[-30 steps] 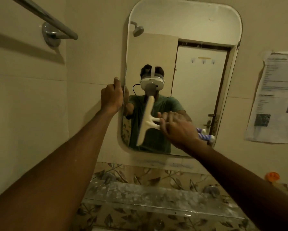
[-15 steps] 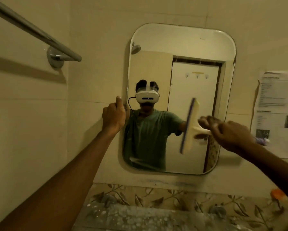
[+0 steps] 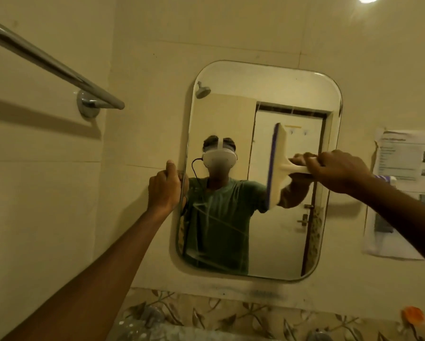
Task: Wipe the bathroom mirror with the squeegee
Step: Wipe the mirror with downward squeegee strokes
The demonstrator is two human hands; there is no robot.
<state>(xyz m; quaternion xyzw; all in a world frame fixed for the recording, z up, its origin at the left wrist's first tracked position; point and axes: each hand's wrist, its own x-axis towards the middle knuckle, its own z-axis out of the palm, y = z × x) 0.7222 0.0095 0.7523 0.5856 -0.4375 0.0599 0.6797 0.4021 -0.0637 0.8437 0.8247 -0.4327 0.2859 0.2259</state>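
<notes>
Mid-wipe: right hand has its fingers clamped on the squeegee, blade upright at the mirror's 3 o'clock side, left hand gripping the 9 o'clock edge, so next probably needs steady pressure across those streaks.

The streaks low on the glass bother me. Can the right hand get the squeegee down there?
Probably yes: the right hand holds the squeegee on the mirror, nothing blocking below.
</notes>
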